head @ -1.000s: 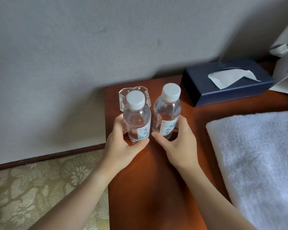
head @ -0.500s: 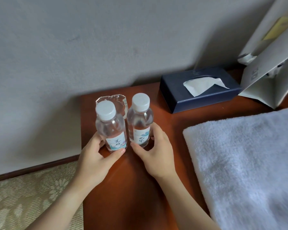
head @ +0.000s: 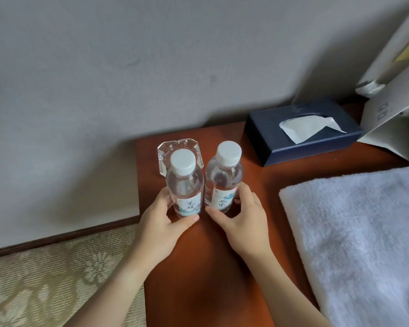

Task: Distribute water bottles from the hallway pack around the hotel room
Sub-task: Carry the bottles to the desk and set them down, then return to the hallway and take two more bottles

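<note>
The left hand [head: 159, 228] and right hand [head: 241, 223] each hold one bottle, the left bottle [head: 185, 185] and the right bottle [head: 223, 178], fingers wrapped low, standing them just in front of the glass ashtray [head: 164, 149] on the table [head: 206, 274]; releasing them upright probably comes next.

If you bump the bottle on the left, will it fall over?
Maybe. The left bottle is tall and narrow, so it could tip. It looks full of water, so it is probably heavy for its size and steadier than an empty one. Right now the left hand wraps its base, and the other bottle stands right beside it, which should help.
</note>
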Demonstrator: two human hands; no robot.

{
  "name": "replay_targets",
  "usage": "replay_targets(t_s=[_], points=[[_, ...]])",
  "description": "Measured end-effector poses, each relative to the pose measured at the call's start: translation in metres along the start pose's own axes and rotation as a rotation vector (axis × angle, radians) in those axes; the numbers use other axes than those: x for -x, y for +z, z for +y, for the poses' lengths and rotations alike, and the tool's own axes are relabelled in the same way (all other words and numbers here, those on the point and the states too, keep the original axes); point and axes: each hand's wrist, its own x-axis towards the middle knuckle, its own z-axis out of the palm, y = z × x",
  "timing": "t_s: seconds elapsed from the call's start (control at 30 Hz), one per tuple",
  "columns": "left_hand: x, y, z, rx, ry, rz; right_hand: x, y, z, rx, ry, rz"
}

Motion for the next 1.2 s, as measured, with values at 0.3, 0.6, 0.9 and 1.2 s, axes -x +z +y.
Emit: replay_targets(t_s=[0.3, 0.6, 0.9, 1.2], points=[[0.001, 0.002, -0.001, 0.020, 0.014, 0.014, -0.002, 0.003, 0.005, -0.010, -0.014, -0.015], [0.020, -0.003, 0.030, 0.129, -0.110, 0.031, 0.009, -0.008, -0.012, -0.157, 0.020, -0.077], [0.122, -0.140, 0.234, -0.169, 0.123, 0.470, 0.031, -0.138, -0.205, -0.288, -0.162, 0.007], [0.308, -0.331, 0.398, -0.358, 0.228, 0.882, 0.124, -0.185, -0.526, -0.463, -0.738, -0.287]])
